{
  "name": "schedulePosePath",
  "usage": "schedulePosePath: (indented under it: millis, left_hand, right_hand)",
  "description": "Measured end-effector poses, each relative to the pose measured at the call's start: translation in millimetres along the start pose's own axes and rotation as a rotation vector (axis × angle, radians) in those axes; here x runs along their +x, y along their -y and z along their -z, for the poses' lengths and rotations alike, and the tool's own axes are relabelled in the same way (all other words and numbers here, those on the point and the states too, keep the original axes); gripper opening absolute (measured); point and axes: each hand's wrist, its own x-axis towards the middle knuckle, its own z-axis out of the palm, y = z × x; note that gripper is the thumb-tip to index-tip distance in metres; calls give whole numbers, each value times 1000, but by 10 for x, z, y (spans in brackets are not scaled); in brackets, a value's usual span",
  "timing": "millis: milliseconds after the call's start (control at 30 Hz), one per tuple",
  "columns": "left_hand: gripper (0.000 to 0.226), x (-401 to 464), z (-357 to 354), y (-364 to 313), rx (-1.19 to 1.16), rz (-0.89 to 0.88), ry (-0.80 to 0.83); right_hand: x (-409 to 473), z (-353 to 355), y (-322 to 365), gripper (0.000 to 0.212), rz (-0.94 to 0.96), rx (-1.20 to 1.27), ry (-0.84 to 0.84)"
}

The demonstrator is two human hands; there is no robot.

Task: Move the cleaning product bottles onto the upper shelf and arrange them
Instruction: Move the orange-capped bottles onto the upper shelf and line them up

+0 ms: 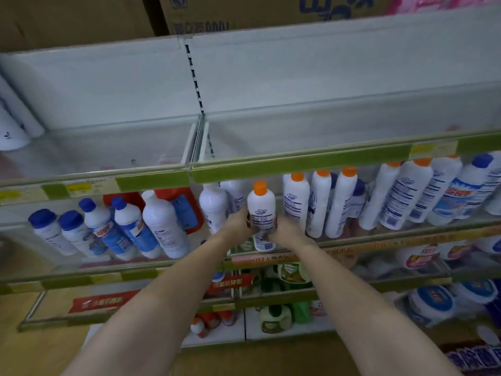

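Note:
A white bottle with an orange cap point(260, 210) stands at the front of the middle shelf point(151, 270). My left hand point(236, 223) grips its left side and my right hand point(284, 229) grips its right side, both around the lower body. More white bottles with orange caps point(296, 199) stand to its right, and several blue-capped bottles point(127, 229) lean to its left. The upper shelf point(311, 156), with a green price strip, holds nothing in the middle; white bottles point(10, 126) show only at its far left.
Cardboard boxes point(217, 12) sit on top of the unit. A red refill pouch point(187, 210) stands behind the left bottles. Lower shelves hold tubs and green packs point(292, 275). A slotted upright point(195, 77) divides the two shelf bays.

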Motion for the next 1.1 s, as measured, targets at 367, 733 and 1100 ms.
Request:
schedulePosePath:
  millis: [367, 733, 1100]
  left_hand:
    - [59, 57, -49, -59, -302, 70, -48]
    - [58, -46, 137, -71, -276, -111, -33]
    - [54, -223, 220, -209, -504, -258, 180]
  right_hand:
    - [143, -124, -116, 49, -35, 128, 24]
    - [-58, -69, -14, 46, -83, 191, -51]
    - [-690, 107, 102, 46, -268, 364, 1]
